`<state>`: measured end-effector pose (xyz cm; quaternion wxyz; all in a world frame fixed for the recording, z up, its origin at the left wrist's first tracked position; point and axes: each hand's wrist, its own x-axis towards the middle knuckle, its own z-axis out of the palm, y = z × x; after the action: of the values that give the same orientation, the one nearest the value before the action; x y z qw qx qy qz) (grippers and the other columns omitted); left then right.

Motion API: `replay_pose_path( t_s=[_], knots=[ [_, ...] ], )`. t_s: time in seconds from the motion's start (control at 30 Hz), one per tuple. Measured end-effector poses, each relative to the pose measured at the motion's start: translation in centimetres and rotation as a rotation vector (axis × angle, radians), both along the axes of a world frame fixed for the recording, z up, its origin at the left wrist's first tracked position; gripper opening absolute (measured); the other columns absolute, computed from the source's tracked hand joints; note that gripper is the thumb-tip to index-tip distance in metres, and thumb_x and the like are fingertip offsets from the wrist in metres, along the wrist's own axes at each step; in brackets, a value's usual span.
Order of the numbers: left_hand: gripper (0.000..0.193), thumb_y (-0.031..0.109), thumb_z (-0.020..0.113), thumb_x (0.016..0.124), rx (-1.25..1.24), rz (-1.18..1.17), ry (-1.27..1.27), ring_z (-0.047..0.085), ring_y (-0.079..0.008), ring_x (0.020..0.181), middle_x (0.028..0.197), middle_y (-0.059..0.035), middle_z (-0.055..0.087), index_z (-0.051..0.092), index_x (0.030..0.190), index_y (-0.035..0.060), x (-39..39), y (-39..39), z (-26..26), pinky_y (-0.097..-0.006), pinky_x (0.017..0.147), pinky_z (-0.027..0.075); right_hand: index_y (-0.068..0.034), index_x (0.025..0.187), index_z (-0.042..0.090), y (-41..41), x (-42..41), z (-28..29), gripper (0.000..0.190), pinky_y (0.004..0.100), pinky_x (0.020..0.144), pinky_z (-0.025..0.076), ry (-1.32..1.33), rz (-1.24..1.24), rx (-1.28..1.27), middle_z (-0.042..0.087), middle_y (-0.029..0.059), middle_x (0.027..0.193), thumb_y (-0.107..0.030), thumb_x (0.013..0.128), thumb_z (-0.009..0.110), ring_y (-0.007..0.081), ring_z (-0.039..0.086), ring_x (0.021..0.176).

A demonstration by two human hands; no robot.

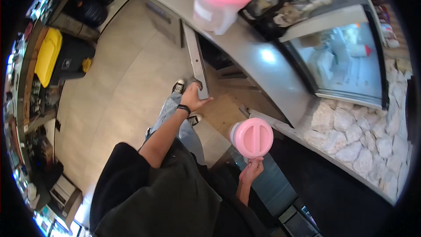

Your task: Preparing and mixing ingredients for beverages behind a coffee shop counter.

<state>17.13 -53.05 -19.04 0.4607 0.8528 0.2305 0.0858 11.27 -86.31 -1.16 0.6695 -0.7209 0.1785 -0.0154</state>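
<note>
My right hand (251, 171) holds a plastic pitcher with a round pink lid (254, 137) by its handle, low in front of the counter. My left hand (193, 98), with a dark band on the wrist, is at the edge of an open cabinet door (196, 59), thumb spread from the fingers; its exact grip on the edge is partly hidden. A second pink-lidded translucent pitcher (217, 10) stands on the metal counter (263, 56) above the open cabinet.
A glass-fronted display case (345, 56) sits at the right beside white stones (348, 131). A dark bin with a yellow lid (49, 57) stands on the floor at left, near shelves. My feet are just below the cabinet door.
</note>
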Motion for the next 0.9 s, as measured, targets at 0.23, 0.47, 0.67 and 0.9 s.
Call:
replay_pose_path(
  t_s=[0.23,0.47,0.67,0.9],
  knots=[
    [0.052,0.043,0.082,0.069,0.305,-0.061,-0.184,0.06,-0.0319,0.087,0.091,-0.0087,0.058,0.051,0.095,0.0091,-10.4,14.1,4.3,-0.0472,0.093,0.049,-0.007,0.082,0.056,1.5,2.7,-7.1,0.035,0.0291,0.068,0.037,0.175,0.269,0.057,0.055,-0.0009,0.083,-0.034,0.105,0.055,0.0092,0.048,0.077],
    [0.054,0.046,0.08,0.065,0.119,-0.366,-0.413,0.062,-0.0358,0.078,0.078,-0.0092,0.053,0.055,0.09,0.0053,-12.0,22.4,8.4,-0.0461,0.085,0.055,-0.002,0.102,0.068,14.5,8.5,-17.8,0.03,0.0266,0.071,0.04,0.209,0.045,0.219,0.06,-0.0013,0.09,-0.032,0.099,0.064,0.0088,0.051,0.079],
    [0.062,0.058,0.079,0.066,0.123,-0.411,-0.472,0.06,-0.0299,0.068,0.078,-0.0099,0.057,0.057,0.091,0.005,-11.3,25.5,11.9,-0.0377,0.058,0.047,-0.01,0.084,0.068,21.8,17.7,-27.6,0.031,0.0244,0.06,0.032,0.16,-0.072,0.19,0.055,-0.0052,0.077,-0.039,0.092,0.074,0.0057,0.042,0.069],
    [0.053,0.049,0.081,0.073,-0.033,-0.441,-0.538,0.067,-0.0348,0.072,0.082,-0.0147,0.063,0.056,0.09,0.0048,-11.5,23.4,14.0,-0.0399,0.061,0.055,-0.006,0.076,0.067,26.4,26.3,-29.6,0.043,0.0268,0.058,0.037,0.032,-0.129,0.168,0.057,-0.0013,0.068,-0.046,0.091,0.073,0.0091,0.047,0.062]
  ],
)
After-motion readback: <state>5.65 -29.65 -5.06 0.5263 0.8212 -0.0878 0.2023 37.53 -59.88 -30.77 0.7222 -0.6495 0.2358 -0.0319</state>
